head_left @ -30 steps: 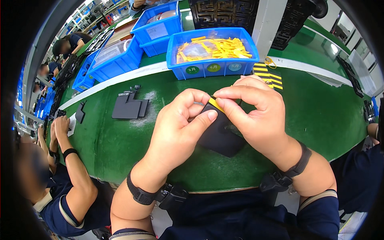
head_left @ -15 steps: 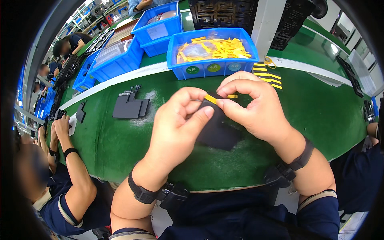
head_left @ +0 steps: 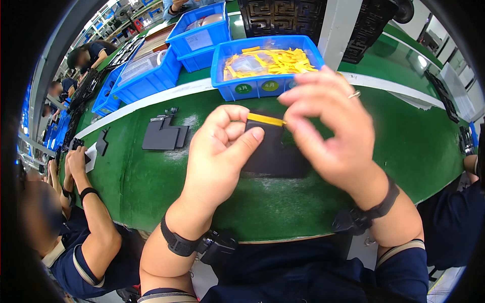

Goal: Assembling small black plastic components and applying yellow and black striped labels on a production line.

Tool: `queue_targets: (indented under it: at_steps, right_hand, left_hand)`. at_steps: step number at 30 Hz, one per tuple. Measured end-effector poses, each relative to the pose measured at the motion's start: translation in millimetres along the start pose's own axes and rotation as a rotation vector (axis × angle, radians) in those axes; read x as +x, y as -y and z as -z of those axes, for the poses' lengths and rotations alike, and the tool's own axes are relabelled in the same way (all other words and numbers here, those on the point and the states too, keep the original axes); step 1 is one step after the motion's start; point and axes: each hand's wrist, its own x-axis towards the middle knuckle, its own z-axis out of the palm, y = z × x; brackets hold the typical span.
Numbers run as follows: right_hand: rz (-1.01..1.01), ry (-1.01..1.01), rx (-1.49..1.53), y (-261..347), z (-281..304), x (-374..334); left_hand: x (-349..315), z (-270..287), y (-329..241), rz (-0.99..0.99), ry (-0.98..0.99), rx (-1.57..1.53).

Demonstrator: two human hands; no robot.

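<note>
My left hand (head_left: 222, 151) is closed on the upper left corner of a flat black L-shaped piece (head_left: 273, 159), thumb on top and fingers curled at its edge. Along the piece's far edge lies a narrow yellow strip (head_left: 265, 119). Smeared by motion, my right hand (head_left: 333, 126) hovers at the strip's right end, its thumb close to it; whether it grips anything is unclear. Behind my hands stands a blue bin (head_left: 232, 90) with many loose yellow strips (head_left: 290, 61) and a clear plastic bag inside.
More flat black pieces (head_left: 161, 135) lie stacked on the green table (head_left: 141, 192) to the left. Further blue bins (head_left: 151, 78) stand at the back left. A white post (head_left: 336, 38) rises behind the strip bin. A co-worker's hands (head_left: 76, 159) work at the far left.
My right hand has lifted away from the strip and swung up and right, its pinch loosened. The black piece has turned a little, with more of the yellow strip showing; my left hand keeps hold.
</note>
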Motion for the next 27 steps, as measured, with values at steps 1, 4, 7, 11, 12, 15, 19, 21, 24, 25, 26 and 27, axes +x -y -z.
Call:
queue_targets:
  at_steps: [1,4,7,11,12,15,19,21,24,25,26,27]
  right_hand:
    - [0.005,0.079,0.015,5.7,-2.0,-2.0]
    - [-0.051,0.055,-0.029,8.1,-8.4,-6.9]
    - [-0.069,0.074,-0.041,7.4,-1.8,-4.2]
    - [-0.104,0.112,0.22,6.8,-4.9,-0.9]
    - [-0.069,0.097,0.236,7.5,-7.3,-1.1]
    - [-0.019,-0.039,0.158,5.9,-8.1,-0.7]
    - [-0.432,-0.045,0.321,4.0,-7.7,-6.3]
    - [-0.52,-0.016,0.401,5.2,-8.6,-6.3]
    - [-0.623,0.023,0.466,10.1,-8.0,-4.9]
    - [-0.594,0.017,0.393,8.5,-10.5,-6.2]
    - [-0.564,0.011,0.32,7.0,-12.4,-7.3]
    - [-0.564,0.011,0.321,6.1,-13.5,-7.5]
  left_hand:
    - [1.9,1.6,0.6,-0.027,-0.006,-0.054]
    - [3.2,2.3,1.4,-0.059,0.005,-0.124]
    - [-0.2,-2.6,1.3,-0.102,-0.026,-0.035]
    - [-4.4,-6.9,1.9,-0.22,-0.004,0.286]
    - [-4.7,-8.0,1.9,-0.22,0.003,0.321]
    - [-2.0,-8.2,-1.5,-0.178,-0.003,0.232]
    - [-0.4,-3.5,-1.7,-0.136,-0.003,0.043]
    - [-0.5,-3.9,-1.0,-0.123,-0.004,-0.004]
    - [-0.4,-5.3,-0.8,-0.124,-0.03,0.067]
    - [-0.1,-5.5,-0.5,-0.111,-0.035,0.071]
    - [0.2,-6.0,-0.2,-0.098,-0.039,0.075]
    - [-0.4,-6.9,-0.2,-0.098,-0.04,0.076]
